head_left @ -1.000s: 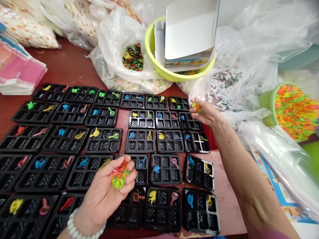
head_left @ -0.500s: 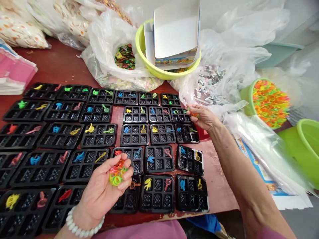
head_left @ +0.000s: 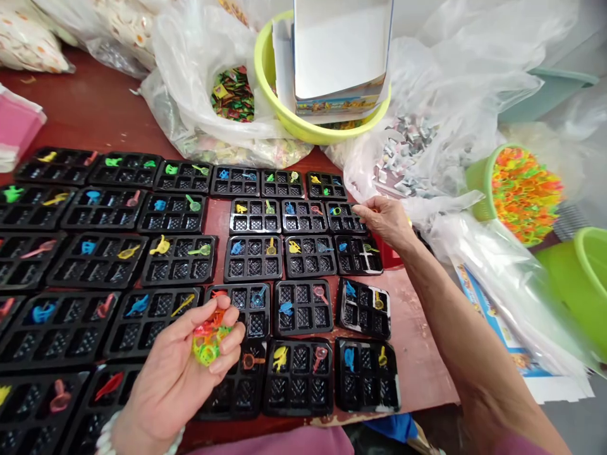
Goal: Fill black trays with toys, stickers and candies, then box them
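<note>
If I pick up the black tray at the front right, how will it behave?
The black tray looks like thin, moulded plastic, so it is probably light and may flex slightly. Its blue piece and yellow piece seem to lie loose and uncovered, so they could slide out if it tilts. Low and flat, it should hardly tip when pushed.

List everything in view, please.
Table: one, red, beneath
Trays: over twenty, black, on table
Toys: many, multicoloured, in trays
Packet bag: one, clear, back
Basin: one, lime, back
Boxes: several, white, in basin
Slip bag: one, clear, right
Basket: one, green, right
Bucket: one, lime, far right
Tub: one, teal, back right
Dotted bags: several, clear, back left
Stack: one, pink, left
Cloth: one, blue, below table
Held pieces: several, multicoloured, left hand
Bracelet: one, pale, left wrist
Left hand: one, bare, front
Right hand: one, bare, by trays
</note>
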Tool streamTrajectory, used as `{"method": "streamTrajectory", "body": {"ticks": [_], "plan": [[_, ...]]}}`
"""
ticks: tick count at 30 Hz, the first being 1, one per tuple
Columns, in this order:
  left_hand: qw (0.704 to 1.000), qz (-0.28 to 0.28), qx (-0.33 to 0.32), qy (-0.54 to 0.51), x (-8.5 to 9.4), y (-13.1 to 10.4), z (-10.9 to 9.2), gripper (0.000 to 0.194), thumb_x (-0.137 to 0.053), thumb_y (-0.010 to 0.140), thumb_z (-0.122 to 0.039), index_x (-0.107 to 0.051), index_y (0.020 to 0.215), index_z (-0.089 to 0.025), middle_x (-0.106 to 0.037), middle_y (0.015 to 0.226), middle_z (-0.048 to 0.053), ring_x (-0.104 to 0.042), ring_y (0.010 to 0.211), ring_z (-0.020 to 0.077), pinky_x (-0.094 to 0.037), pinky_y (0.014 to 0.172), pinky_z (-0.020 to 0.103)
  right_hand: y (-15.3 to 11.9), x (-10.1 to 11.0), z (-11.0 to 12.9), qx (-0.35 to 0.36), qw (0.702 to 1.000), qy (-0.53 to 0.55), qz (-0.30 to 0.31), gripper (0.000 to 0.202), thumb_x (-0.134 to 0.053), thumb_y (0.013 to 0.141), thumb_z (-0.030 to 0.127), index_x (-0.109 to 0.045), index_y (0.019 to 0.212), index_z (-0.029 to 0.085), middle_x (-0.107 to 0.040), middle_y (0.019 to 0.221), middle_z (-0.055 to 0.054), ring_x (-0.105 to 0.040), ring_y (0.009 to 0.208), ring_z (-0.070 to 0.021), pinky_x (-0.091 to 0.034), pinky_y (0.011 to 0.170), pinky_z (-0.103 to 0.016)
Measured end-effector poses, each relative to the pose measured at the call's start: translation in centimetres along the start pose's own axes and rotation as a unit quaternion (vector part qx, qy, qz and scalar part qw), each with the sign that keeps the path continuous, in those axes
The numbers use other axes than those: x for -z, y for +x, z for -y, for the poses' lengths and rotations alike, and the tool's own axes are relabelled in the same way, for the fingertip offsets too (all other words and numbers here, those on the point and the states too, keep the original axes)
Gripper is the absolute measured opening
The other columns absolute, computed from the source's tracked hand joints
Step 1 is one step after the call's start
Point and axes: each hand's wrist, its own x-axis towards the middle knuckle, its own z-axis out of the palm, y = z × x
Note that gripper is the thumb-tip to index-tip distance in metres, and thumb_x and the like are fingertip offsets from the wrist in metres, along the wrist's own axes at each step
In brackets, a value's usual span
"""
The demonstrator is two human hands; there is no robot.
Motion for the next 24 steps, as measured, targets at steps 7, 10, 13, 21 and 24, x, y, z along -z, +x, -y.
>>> {"method": "streamTrajectory", "body": {"ticks": [7, 10, 13, 21, 24], "plan": [[1.000, -0.016, 0.004, -0.002, -0.4, 0.0, 0.1, 0.022, -0.043, 0.093, -0.007, -0.062, 0.086, -0.015, -0.055, 0.074, 0.004, -0.049, 0.051, 0.0132, -0.042, 0.037, 0.021, -0.4, 0.2, -1.3, 0.028, 0.986, -0.156, 0.056, 0.024, -0.075, 0.078, 0.040, -0.077, 0.087, 0.017, -0.062, 0.066, 0.000, -0.049, 0.060, -0.0140, -0.038, 0.062, -0.029], [1.000, -0.014, 0.004, 0.000, -0.3, -0.1, 0.2, 0.022, -0.043, 0.093, -0.007, -0.062, 0.086, -0.014, -0.055, 0.074, 0.005, -0.049, 0.051, 0.0132, -0.042, 0.037, 0.021, -0.4, 0.3, -1.2, 0.050, 0.976, -0.202, 0.068, 0.023, -0.076, 0.080, 0.040, -0.077, 0.090, 0.018, -0.064, 0.066, 0.000, -0.053, 0.063, -0.0162, -0.041, 0.068, -0.031], [1.000, -0.010, 0.000, 0.000, 0.0, -0.2, 0.2, 0.022, -0.043, 0.094, -0.007, -0.063, 0.087, -0.014, -0.056, 0.074, 0.005, -0.050, 0.051, 0.0135, -0.042, 0.037, 0.021, -0.4, 0.4, -0.9, 0.066, 0.971, -0.220, 0.059, 0.023, -0.071, 0.086, 0.041, -0.077, 0.090, 0.019, -0.069, 0.072, -0.003, -0.059, 0.068, -0.0189, -0.043, 0.072, -0.032], [1.000, -0.001, -0.002, 0.008, 0.2, 0.0, 0.5, 0.021, -0.044, 0.093, -0.007, -0.062, 0.087, -0.015, -0.056, 0.074, 0.005, -0.049, 0.051, 0.0132, -0.042, 0.037, 0.021, 0.7, -0.9, -0.4, 0.078, 0.973, -0.216, 0.023, 0.022, -0.057, 0.092, 0.031, -0.074, 0.094, 0.016, -0.068, 0.075, -0.005, -0.060, 0.071, -0.0195, -0.045, 0.074, -0.032], [1.000, -0.002, -0.002, 0.004, 0.2, 0.1, 0.4, 0.021, -0.044, 0.094, -0.007, -0.062, 0.088, -0.016, -0.055, 0.075, 0.004, -0.050, 0.052, 0.0135, -0.043, 0.038, 0.022, 1.8, -2.2, -0.3, 0.071, 0.971, -0.227, 0.017, 0.018, -0.060, 0.090, 0.029, -0.072, 0.090, 0.016, -0.067, 0.072, -0.004, -0.059, 0.070, -0.0202, -0.046, 0.077, -0.035]]}}
